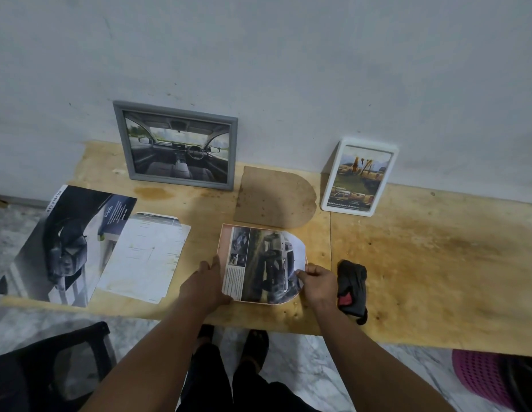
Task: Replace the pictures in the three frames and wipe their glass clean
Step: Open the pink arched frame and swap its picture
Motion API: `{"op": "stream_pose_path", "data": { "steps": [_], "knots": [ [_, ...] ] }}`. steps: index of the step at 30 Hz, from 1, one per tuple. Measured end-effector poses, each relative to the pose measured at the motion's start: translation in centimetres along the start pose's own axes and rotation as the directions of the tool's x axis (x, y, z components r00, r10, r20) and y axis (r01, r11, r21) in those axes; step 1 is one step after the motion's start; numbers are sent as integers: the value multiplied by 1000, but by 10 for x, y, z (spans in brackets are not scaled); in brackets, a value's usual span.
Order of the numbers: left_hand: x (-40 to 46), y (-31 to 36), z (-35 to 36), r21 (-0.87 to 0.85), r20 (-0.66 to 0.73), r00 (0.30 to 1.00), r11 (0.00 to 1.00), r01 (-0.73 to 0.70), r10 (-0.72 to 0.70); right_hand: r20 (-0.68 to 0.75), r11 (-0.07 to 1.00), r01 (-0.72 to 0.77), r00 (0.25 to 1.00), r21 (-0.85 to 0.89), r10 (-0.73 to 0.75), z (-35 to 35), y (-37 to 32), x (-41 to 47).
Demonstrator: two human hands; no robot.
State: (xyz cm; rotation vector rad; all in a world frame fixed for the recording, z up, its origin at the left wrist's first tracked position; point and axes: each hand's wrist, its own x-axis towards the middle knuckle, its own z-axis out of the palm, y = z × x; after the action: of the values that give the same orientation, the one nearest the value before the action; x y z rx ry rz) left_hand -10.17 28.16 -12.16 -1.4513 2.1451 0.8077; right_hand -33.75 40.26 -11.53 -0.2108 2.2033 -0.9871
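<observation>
A cut car picture (263, 264), straight on one side and rounded on the other, lies flat on the wooden table (422, 263) near its front edge, on top of a frame (226, 236) with a pinkish rim of the same shape. The left hand (206, 285) holds the picture's straight side, with the thumb on top of the paper and the other fingers hidden from view. The right hand (316, 279) pinches the rounded edge between thumb and curled fingers, and the paper is lifted a little there.

At 12 o'clock from the picture, just beside it, lies a brown backing board (273, 197) with the same rounded shape. At 11 o'clock a grey frame (177, 145) with a car interior photo leans against the wall (288, 55). At 1 o'clock a white frame (359, 176) with a yellowish picture also leans on the wall. At 3 o'clock, near the right hand, lies a black cloth (351, 285) with a red spot. At 9 o'clock lie a pale printed sheet (146, 255) and, further left, a big car brochure (71, 242).
</observation>
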Motion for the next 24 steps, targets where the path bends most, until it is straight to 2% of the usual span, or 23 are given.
{"op": "stream_pose_path", "data": {
  "steps": [4,9,11,12,13,15,16,17,20,24],
  "knots": [
    [-1,0,-1,-1,6,1000,1000,-4,4,-4,997,6,1000,71,-6,-11,-5,-6],
    [-9,2,-16,-68,4,1000,998,8,-7,10,969,-11,1000,246,9,-41,-23,-6],
    [-13,3,-25,-192,-95,995,981,17,-36,32,958,4,999,287,-14,-47,-40,-1],
    [-15,4,-30,-338,-140,986,940,35,-87,53,955,5,998,297,-21,-46,-50,1],
    [-17,6,-36,-535,-145,977,843,57,-158,83,951,6,996,308,-34,-44,-61,2],
    [-22,10,-53,-877,-4,969,467,116,-248,154,947,18,986,321,-71,-35,-86,-1],
    [-27,11,-61,-949,73,971,283,137,-226,187,948,26,978,316,-89,-28,-99,-5],
    [-32,9,-68,-979,92,978,165,123,-186,221,950,33,969,312,-107,-21,-112,-9],
    [-46,-10,-84,-1000,20,982,-7,19,-188,286,967,80,947,241,-150,14,-148,-18],
    [-51,-64,-100,-993,22,945,-115,-16,-325,373,975,169,903,145,-212,78,-186,-34]
  ]
}}
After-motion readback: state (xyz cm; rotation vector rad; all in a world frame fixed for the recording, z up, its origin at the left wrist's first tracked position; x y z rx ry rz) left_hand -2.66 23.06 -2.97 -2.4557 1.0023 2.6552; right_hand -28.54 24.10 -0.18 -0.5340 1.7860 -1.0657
